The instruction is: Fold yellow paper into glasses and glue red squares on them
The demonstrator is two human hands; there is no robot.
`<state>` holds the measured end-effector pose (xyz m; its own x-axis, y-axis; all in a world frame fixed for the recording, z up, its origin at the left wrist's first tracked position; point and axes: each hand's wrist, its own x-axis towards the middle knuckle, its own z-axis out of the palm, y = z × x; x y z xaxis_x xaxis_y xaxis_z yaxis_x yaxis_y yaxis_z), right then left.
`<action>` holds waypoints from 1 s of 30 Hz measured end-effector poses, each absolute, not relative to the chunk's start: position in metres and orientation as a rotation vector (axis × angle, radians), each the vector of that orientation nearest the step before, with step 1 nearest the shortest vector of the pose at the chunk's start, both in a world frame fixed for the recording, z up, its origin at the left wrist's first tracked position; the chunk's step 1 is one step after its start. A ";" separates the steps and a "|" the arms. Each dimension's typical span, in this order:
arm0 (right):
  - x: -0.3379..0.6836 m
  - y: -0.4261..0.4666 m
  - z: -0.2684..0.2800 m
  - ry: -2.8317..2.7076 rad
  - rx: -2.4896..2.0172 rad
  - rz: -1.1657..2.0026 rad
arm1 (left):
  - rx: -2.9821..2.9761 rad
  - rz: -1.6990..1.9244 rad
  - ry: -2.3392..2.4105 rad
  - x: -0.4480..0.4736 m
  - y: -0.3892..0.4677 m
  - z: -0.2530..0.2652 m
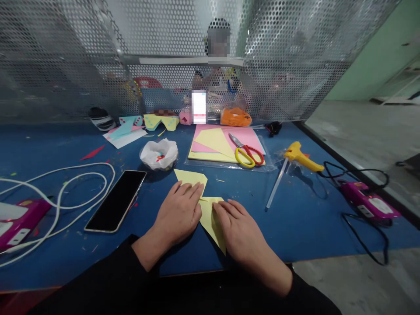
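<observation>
A folded yellow paper (210, 215) lies on the blue table in front of me, its upper left corner angled away and a pointed tip toward me. My left hand (180, 212) is closed over the left part, fingers close together and pressed down on the sheet. On the right part, my right hand (241, 225) has its fingers bent against the paper's edge. Both palms face down, and the hands partly hide the folds. The paper is the only thing that either hand touches.
Ahead stand a paper-lined bowl (159, 154) and coloured sheets (210, 144) with scissors (246, 151) on top. A phone (116, 201) lies left, beside a white cable (59, 197). To the right are a yellow glue gun (302, 157) and purple power strip (370, 201). Perforated metal (177, 30) borders the back.
</observation>
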<state>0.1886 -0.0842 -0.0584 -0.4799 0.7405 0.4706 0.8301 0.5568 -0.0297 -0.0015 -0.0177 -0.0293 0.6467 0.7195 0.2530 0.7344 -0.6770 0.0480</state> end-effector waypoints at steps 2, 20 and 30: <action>0.189 -0.084 -0.060 -2.353 -1.265 -0.288 | -2.807 -0.391 -1.245 -0.003 -0.018 -0.030; 0.187 -0.083 -0.056 -2.334 -1.243 -0.303 | -2.899 -0.393 -1.302 -0.007 -0.020 -0.031; 0.185 -0.084 -0.052 -2.423 -1.248 -0.333 | -2.966 -0.377 -1.335 -0.010 -0.017 -0.031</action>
